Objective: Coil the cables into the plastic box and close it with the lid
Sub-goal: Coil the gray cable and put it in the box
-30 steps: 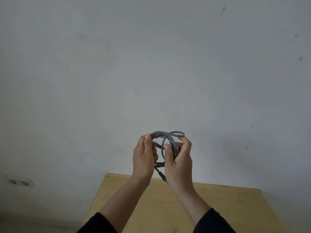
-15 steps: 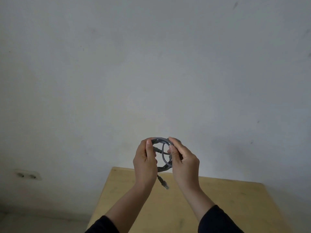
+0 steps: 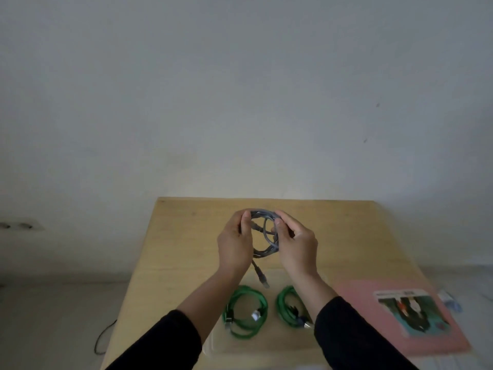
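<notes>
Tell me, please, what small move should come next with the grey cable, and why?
Probably tuck in the dangling plug end: both the left hand and right hand grip the grey coil above the table, yet one tail hangs loose.

Plenty out of sight here: covered cable, cropped arms, a smeared right side.

The left hand [image 3: 234, 243] and right hand [image 3: 297, 243] cover the sides of the grey cable coil [image 3: 264, 231], so how many loops it has cannot be counted, and its dangling plug [image 3: 262, 280] is too blurred to identify. The right forearm crosses the right green coil [image 3: 286, 307], hiding its far side. Both dark sleeves [image 3: 165, 340] run off the bottom edge. The pink sheet [image 3: 354, 295] is motion-smeared, its printed picture [image 3: 410, 313] unreadable, and a small bluish item [image 3: 450, 303] beside it is too blurred to name. A clear, faint surface under the green coils may be plastic, unclear.
</notes>
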Demonstrator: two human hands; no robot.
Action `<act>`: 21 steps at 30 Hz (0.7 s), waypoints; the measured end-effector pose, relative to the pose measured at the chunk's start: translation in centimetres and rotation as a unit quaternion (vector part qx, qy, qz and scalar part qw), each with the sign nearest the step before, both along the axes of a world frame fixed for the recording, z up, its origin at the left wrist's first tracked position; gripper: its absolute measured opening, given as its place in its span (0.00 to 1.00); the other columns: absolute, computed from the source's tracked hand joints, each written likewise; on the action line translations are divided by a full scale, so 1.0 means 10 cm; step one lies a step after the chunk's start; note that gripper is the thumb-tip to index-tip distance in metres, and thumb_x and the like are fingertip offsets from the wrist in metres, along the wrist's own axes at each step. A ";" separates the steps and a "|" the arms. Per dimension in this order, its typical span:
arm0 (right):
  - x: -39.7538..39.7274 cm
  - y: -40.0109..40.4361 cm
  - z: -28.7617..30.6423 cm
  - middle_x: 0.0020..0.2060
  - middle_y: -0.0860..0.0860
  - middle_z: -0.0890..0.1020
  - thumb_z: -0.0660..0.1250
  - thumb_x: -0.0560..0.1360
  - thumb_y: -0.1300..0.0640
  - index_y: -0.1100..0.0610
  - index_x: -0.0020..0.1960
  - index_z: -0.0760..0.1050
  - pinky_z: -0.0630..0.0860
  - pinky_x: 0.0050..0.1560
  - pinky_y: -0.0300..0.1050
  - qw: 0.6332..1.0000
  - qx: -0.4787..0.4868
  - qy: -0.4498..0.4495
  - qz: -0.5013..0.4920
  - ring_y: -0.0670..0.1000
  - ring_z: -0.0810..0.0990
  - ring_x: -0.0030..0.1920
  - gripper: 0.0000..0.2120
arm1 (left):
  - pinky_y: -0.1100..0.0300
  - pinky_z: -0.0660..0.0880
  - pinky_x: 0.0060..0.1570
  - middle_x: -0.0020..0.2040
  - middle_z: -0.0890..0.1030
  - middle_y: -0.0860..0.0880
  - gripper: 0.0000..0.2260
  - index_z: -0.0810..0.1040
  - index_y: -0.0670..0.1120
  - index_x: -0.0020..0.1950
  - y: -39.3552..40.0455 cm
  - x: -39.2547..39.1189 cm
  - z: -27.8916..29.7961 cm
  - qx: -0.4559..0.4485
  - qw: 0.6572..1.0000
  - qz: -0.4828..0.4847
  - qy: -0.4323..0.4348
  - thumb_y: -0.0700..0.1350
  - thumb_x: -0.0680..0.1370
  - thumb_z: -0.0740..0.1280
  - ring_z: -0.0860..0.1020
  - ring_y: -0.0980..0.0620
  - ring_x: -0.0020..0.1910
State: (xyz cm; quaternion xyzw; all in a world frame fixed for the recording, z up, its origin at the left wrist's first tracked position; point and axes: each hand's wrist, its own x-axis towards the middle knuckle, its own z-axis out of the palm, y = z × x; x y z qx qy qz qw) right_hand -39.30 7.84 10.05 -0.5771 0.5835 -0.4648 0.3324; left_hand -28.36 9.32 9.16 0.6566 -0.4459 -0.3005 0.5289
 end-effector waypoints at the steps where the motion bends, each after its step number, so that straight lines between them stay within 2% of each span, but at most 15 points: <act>1: -0.06 0.07 -0.06 0.50 0.49 0.84 0.63 0.77 0.57 0.53 0.59 0.78 0.71 0.43 0.21 1.000 0.011 0.001 -0.001 0.42 0.79 0.47 0.12 | 0.63 0.71 0.41 0.45 0.81 0.52 0.14 0.78 0.51 0.56 0.06 -0.04 -0.08 0.010 1.000 -0.011 -0.014 0.50 0.82 0.53 0.77 0.58 0.44; 5: -0.35 0.37 -0.26 0.53 0.50 0.83 0.64 0.77 0.57 0.55 0.58 0.78 0.68 0.41 0.18 0.998 0.053 0.014 0.013 0.41 0.77 0.47 0.12 | 0.61 0.68 0.43 0.50 0.78 0.46 0.15 0.79 0.51 0.58 0.33 -0.25 -0.39 0.064 0.997 -0.023 -0.045 0.50 0.82 0.54 0.77 0.50 0.48; 7: -0.52 0.51 -0.39 0.53 0.50 0.83 0.63 0.77 0.57 0.55 0.58 0.78 0.68 0.42 0.18 0.997 0.061 0.035 0.018 0.41 0.77 0.48 0.12 | 0.67 0.67 0.41 0.50 0.77 0.46 0.14 0.78 0.50 0.59 0.50 -0.42 -0.49 0.089 0.995 -0.024 -0.043 0.49 0.81 0.55 0.76 0.51 0.47; 9: -0.67 0.62 -0.53 0.54 0.51 0.83 0.63 0.77 0.57 0.55 0.58 0.79 0.69 0.41 0.20 0.996 0.066 0.058 0.021 0.42 0.77 0.49 0.11 | 0.74 0.65 0.34 0.44 0.77 0.50 0.12 0.78 0.51 0.57 0.64 -0.54 -0.59 0.101 0.993 -0.039 -0.054 0.47 0.81 0.56 0.76 0.53 0.42; 11: -0.79 0.68 -0.66 0.54 0.52 0.83 0.63 0.78 0.57 0.55 0.58 0.79 0.70 0.41 0.25 0.993 0.074 0.083 0.034 0.45 0.79 0.49 0.11 | 0.69 0.67 0.35 0.44 0.78 0.50 0.12 0.79 0.51 0.57 0.71 -0.60 -0.71 0.116 0.988 -0.056 -0.089 0.46 0.81 0.57 0.77 0.51 0.43; 13: -0.86 0.70 -0.76 0.53 0.53 0.83 0.62 0.78 0.56 0.55 0.58 0.79 0.72 0.42 0.31 0.990 0.088 0.092 0.053 0.45 0.79 0.47 0.12 | 0.61 0.70 0.42 0.49 0.80 0.46 0.12 0.79 0.49 0.59 0.75 -0.62 -0.82 0.132 0.981 -0.058 -0.126 0.47 0.81 0.59 0.78 0.47 0.48; 15: -0.90 0.68 -0.81 0.53 0.53 0.83 0.62 0.78 0.56 0.55 0.58 0.79 0.71 0.42 0.32 0.989 0.097 0.091 0.062 0.45 0.78 0.47 0.12 | 0.60 0.71 0.45 0.52 0.81 0.45 0.12 0.79 0.48 0.59 0.76 -0.64 -0.89 0.129 0.980 -0.051 -0.141 0.47 0.80 0.60 0.78 0.48 0.48; 18: -0.88 0.59 -0.76 0.55 0.52 0.82 0.62 0.78 0.56 0.55 0.58 0.79 0.68 0.45 0.28 0.992 0.084 0.079 0.056 0.44 0.77 0.51 0.12 | 0.66 0.67 0.42 0.50 0.80 0.46 0.12 0.80 0.48 0.58 0.69 -0.64 -0.78 0.099 0.985 -0.024 -0.141 0.47 0.80 0.60 0.75 0.53 0.44; 21: -0.83 0.46 -0.61 0.56 0.51 0.82 0.62 0.78 0.56 0.55 0.59 0.78 0.68 0.48 0.25 0.995 0.062 0.061 0.056 0.42 0.76 0.52 0.12 | 0.70 0.64 0.41 0.49 0.80 0.47 0.12 0.80 0.48 0.59 0.58 -0.63 -0.67 0.056 0.988 0.011 -0.144 0.47 0.80 0.60 0.75 0.54 0.44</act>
